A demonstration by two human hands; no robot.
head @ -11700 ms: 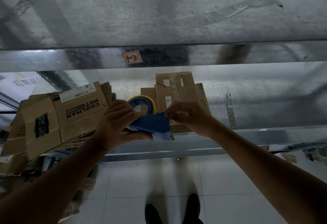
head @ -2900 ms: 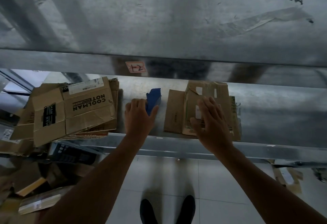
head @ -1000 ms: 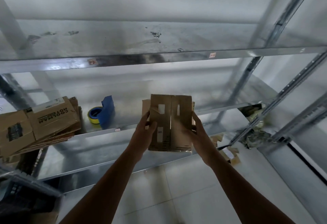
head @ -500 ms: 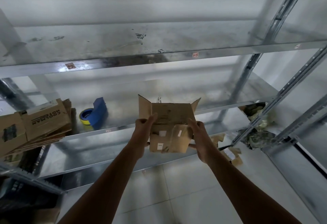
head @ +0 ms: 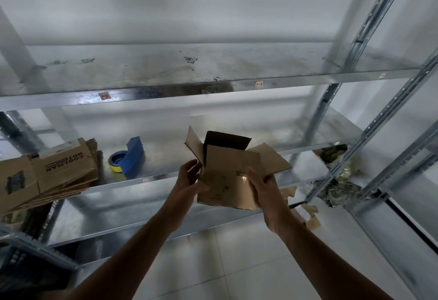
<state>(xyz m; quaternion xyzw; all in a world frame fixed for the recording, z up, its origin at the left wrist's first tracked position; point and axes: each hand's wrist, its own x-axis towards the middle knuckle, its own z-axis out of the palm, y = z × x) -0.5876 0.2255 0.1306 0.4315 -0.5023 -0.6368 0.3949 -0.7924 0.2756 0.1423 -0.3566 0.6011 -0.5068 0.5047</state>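
— Squaring up a small cardboard box (head: 227, 169) is judged to be the step in hand: its body is half opened into a tube, with the top flaps splayed left, far and right.
— How is it held?
— Its left edge is pinched by the left hand (head: 189, 179), thumb on the near panel and fingers curled behind. Its lower right corner is gripped by the right hand (head: 263, 188). Nothing else is held in either.
— And where is it?
— It is held in the air, just near of the middle shelf (head: 163, 157), and rests on nothing. The tape dispenser (head: 132, 157) is seen lying on that shelf, well apart to the left, beside a stack of flattened cartons (head: 47, 174).
— What is called for next?
— Probably the walls are to be pushed square and the bottom flaps folded shut. The box would then need to be steadied with one hand so that the dispenser can be fetched with the other.
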